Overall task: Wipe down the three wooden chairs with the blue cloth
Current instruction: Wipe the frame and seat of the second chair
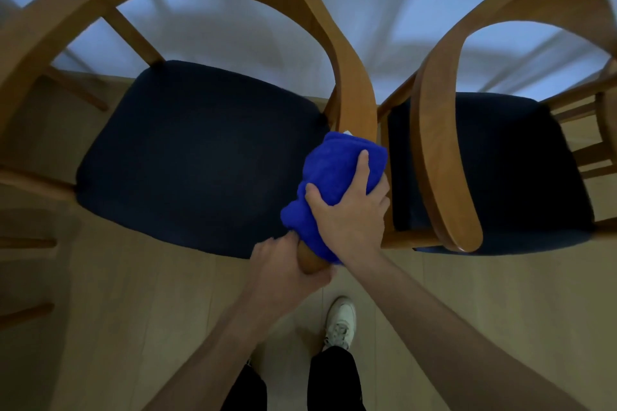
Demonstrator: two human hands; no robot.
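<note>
The blue cloth [337, 183] is lying bunched over the right armrest of the middle chair [359, 100], the right hand [350, 210] gripping it with curled fingers. The left hand [283, 264] is clasping the armrest's rounded end. The right-hand chair [440, 157] is sitting untouched just beside; judging by this, wiping is partway through, with more remaining.

Pale wood-plank floor [140, 310] carrying two curved-back wooden armchairs with dark navy seat cushions, the left chair [187, 157] just beside the right chair [494, 170]. A white lace-up sneaker [340, 324] rests on the planks near the left chair's front edge.
</note>
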